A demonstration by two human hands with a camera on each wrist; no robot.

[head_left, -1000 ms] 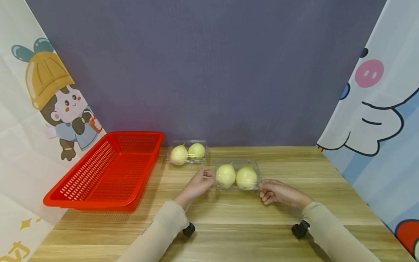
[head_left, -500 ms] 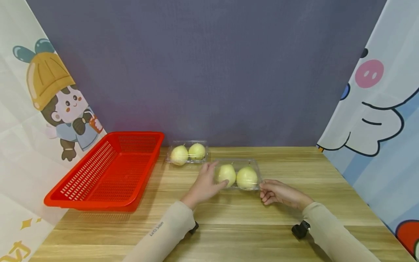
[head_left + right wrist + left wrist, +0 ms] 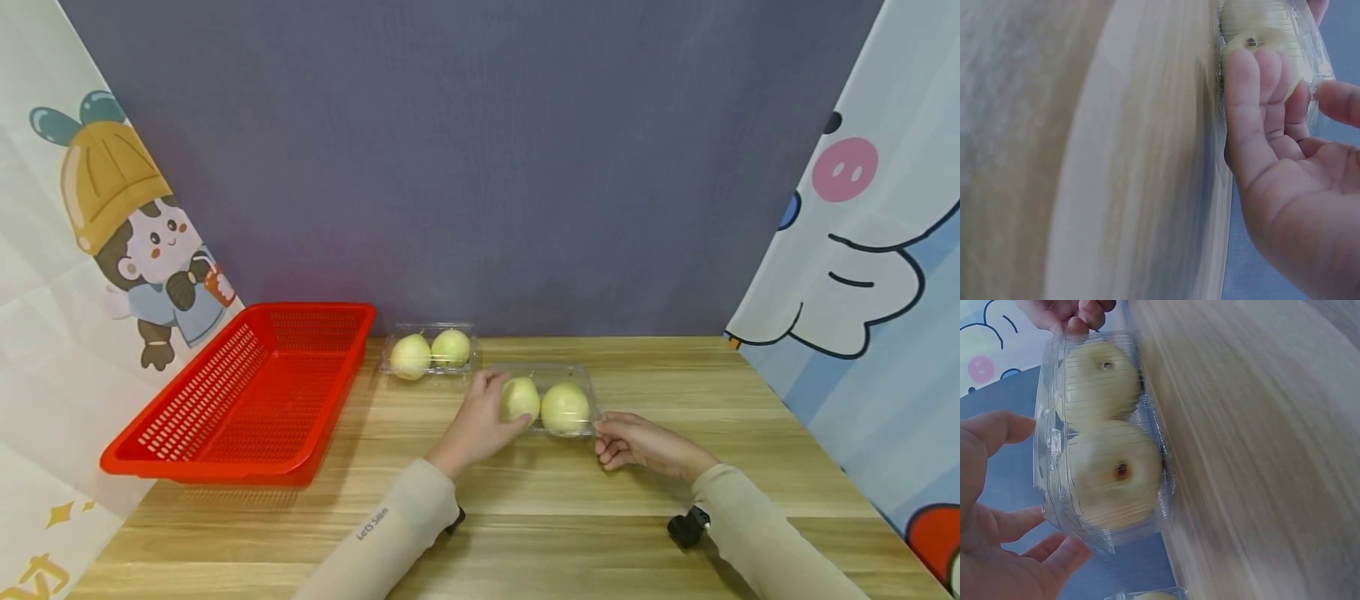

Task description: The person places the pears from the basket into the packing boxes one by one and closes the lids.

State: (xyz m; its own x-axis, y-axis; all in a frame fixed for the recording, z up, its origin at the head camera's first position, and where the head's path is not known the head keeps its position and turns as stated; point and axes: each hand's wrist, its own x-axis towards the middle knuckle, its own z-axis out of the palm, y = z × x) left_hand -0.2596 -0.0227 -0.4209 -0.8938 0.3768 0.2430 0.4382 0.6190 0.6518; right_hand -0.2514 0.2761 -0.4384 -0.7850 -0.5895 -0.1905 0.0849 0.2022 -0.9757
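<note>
A clear plastic box (image 3: 555, 369) with two pale yellow pears (image 3: 566, 407) (image 3: 521, 399) sits on the wooden table. Around its left end my left hand (image 3: 476, 421) is spread, thumb on the near side and other fingers toward the far side. In the left wrist view the thumb and fingertips (image 3: 1067, 555) lie against or close to the lid edge and corner; firm contact is unclear. My right hand (image 3: 643, 440) pinches the box's near right corner between thumb and index finger; its other fingers (image 3: 1244, 81) lie along the end.
A second clear box (image 3: 431, 370) with two pears stands farther back, left of the first. The red perforated basket (image 3: 307, 450) occupies the table's left side. A grey wall (image 3: 480, 167) rises behind the table, with printed curtains (image 3: 840, 267) at both sides.
My left hand has moved right, from beside the box's left end to around it. Its thumb and fingers spread, then drew slightly together. The right hand and the box have stayed put.
</note>
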